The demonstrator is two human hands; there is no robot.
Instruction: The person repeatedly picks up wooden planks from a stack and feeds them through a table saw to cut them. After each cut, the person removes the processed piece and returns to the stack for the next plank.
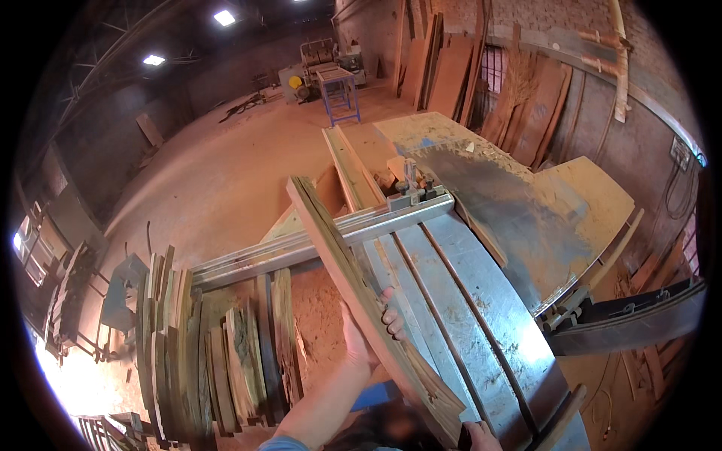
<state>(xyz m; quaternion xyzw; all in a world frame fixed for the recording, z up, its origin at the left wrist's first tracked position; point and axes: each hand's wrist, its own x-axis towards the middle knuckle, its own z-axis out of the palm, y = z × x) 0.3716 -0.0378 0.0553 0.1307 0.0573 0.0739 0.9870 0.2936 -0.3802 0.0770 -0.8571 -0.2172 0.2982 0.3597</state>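
A long, rough wooden board (pixel 342 274) slants over the left edge of a metal saw table (pixel 481 316), its far end raised across the silver fence rail (pixel 301 252). My left hand (pixel 368 331) is wrapped round the board near its middle, thumb on the left face and fingers curled over the right. The near end is split and uneven. There my right hand (pixel 481 437) closes on the board's end, partly cut off by the lower edge of the view.
Several upright offcuts (pixel 218 353) stand to the left of the table. Beyond the rail lies a long plank (pixel 352 169). A dusty side table (pixel 519 195) adjoins at right. Large boards (pixel 451 71) lean on the brick wall; a blue-legged stand (pixel 338 94) is farther back.
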